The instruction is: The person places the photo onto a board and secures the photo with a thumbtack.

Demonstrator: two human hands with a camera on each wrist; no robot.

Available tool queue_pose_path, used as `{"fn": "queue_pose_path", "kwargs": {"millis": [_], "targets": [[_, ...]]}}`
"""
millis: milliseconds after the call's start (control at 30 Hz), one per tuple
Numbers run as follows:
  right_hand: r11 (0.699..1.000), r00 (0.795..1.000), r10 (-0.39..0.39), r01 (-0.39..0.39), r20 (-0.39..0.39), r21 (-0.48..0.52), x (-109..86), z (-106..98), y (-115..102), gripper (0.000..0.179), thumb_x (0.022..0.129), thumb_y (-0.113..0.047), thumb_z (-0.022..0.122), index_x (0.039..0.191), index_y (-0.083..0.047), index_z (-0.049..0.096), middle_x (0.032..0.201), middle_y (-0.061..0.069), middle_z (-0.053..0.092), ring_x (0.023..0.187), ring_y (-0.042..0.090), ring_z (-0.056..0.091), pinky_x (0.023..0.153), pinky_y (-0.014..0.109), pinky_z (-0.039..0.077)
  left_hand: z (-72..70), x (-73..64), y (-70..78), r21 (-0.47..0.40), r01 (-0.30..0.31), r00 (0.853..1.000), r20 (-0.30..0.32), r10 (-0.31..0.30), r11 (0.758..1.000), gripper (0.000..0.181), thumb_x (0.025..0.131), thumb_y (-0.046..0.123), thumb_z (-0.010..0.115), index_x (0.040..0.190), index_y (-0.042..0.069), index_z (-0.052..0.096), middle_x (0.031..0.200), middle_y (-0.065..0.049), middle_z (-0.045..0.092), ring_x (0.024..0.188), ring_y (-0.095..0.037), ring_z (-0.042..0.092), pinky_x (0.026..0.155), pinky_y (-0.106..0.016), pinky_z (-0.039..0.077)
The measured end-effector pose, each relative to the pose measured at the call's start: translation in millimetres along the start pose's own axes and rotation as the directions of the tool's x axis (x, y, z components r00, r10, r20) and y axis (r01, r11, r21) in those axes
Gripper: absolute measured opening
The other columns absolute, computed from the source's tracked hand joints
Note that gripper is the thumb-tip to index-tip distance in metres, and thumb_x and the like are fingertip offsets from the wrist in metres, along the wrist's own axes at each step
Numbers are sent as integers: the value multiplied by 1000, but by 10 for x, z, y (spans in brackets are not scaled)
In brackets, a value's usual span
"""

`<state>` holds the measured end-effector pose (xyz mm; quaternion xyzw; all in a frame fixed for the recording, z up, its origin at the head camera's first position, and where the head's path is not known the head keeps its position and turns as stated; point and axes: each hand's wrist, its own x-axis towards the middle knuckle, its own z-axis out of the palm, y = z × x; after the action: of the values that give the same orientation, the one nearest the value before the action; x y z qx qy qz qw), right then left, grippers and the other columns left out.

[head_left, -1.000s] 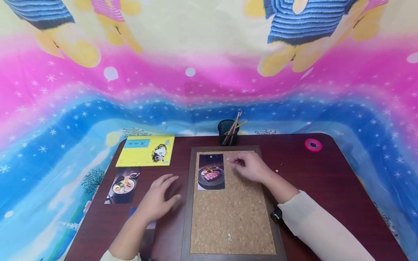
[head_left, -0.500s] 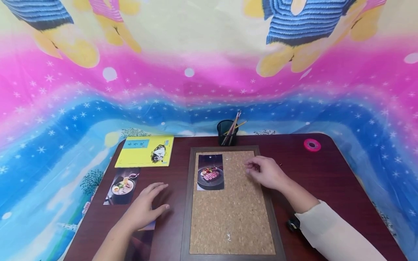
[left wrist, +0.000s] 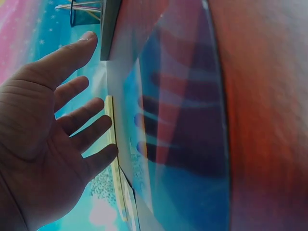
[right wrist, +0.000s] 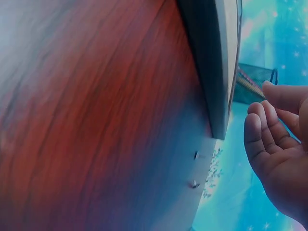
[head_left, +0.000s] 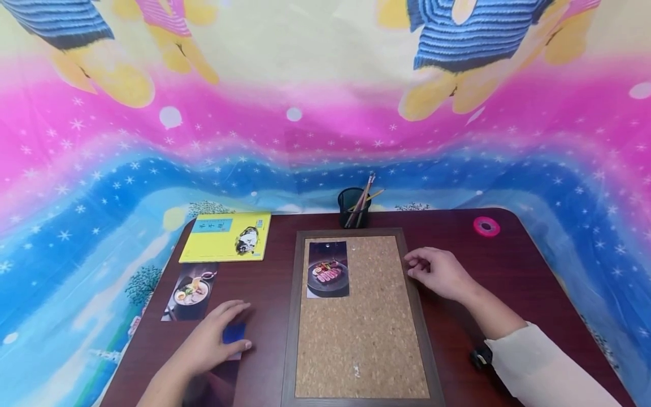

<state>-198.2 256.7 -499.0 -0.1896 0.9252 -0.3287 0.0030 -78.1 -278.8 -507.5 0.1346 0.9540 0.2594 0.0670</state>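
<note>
Left hand [head_left: 211,339] is hovering, fingers spread, over glossy photo print [head_left: 221,376], probably light, bendy, best edge-pinched; right hand [head_left: 441,274] is hanging loosely curled, empty.

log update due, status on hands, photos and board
Left hand open over blue-purple photo, partly hiding it from head view. Right hand by right edge of corkboard, nothing seen in it. Steak photo on corkboard, upper left.
</note>
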Motion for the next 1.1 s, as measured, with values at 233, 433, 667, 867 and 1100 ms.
{"fn": "queue_pose_path", "kwargs": {"millis": [233,433,667,867,1100], "targets": [[999,999,43,-42,24,-27,-110,-84,169,29,90,-8,80,118,-9,73,102,2,69,86,13,64,76,31,58,22,-114,-91,-10,-25,1000,2,25,1000,88,73,49,92,147,14,59,152,-15,51,139,-46,47,104,-66,45],[997,998,58,-56,38,-51,-153,-119,332,31,89,-7,81,118,-9,73,103,4,69,86,13,63,76,32,57,12,-211,-195,-28,-14,998,60,15,1000,101,67,56,93,150,12,55,156,-20,46,145,-52,35,103,-71,42],[993,998,58,-54,30,-102,-172,-174,501,32,86,-5,83,117,-10,75,103,2,70,85,13,63,74,33,56,-26,-284,-255,-43,94,980,179,-85,995,110,62,48,98,155,15,49,162,-20,37,149,-55,23,105,-77,35],[988,997,66,-60,34,-142,-167,-216,586,31,87,-10,83,117,-10,76,98,1,69,85,15,62,75,38,54,-51,-318,-282,-50,104,974,205,-92,993,117,57,49,99,156,14,47,163,-22,34,150,-56,19,108,-81,23],[979,993,117,-113,19,-171,-157,-285,667,29,91,-12,79,119,-7,75,99,4,68,85,19,60,76,42,52,-86,-342,-282,-65,149,960,247,-128,987,125,53,50,100,159,14,44,167,-20,28,151,-56,14,107,-82,23]]}}
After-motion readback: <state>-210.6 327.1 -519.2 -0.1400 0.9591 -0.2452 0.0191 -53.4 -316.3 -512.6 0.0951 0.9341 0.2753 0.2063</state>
